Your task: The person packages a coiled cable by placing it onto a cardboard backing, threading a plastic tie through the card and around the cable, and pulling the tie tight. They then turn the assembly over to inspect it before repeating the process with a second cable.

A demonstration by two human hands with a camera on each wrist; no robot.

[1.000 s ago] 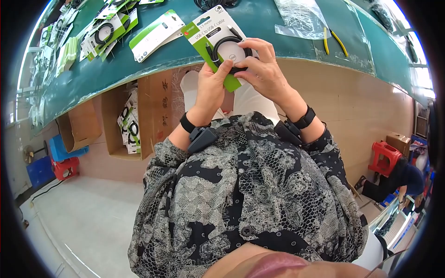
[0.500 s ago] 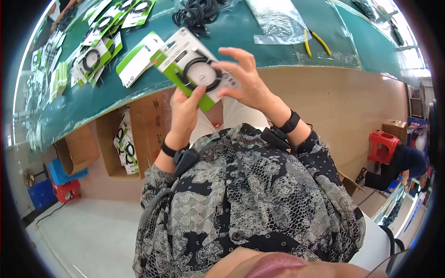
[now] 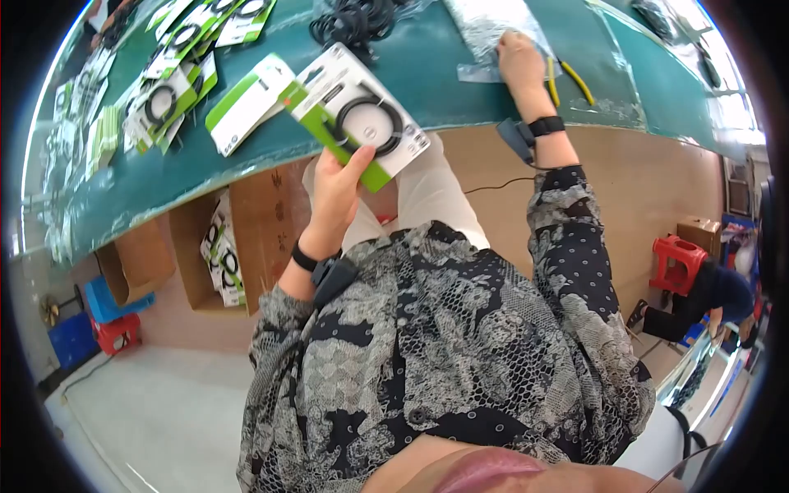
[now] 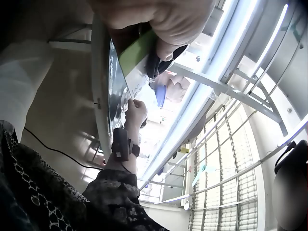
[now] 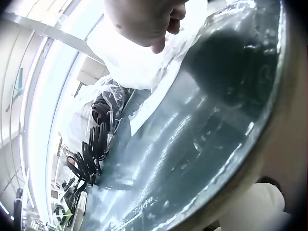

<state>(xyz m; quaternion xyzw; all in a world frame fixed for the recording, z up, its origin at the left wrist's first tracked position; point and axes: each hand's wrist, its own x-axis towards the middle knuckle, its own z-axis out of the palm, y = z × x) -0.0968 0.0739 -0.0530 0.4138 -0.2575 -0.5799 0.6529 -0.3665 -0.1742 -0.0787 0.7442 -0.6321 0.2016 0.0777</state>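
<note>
My left hand holds a green and white cable card by its lower edge, the thumb lying on its front. A coiled black USB-C cable sits on the card around a white disc. In the head view my right hand is at a clear plastic bag of thin white strips on the table. Its fingers curl down at the bag in the right wrist view, and I cannot tell whether they pinch a strip.
Yellow-handled pliers lie right of the bag. Loose black cables are heaped at the back of the green table. White and green cards lie left of the held card, with several packed cables beyond. Below stands an open carton.
My right hand has left the cable card and moved right and forward to the plastic bag. The left hand keeps hold of the card.
</note>
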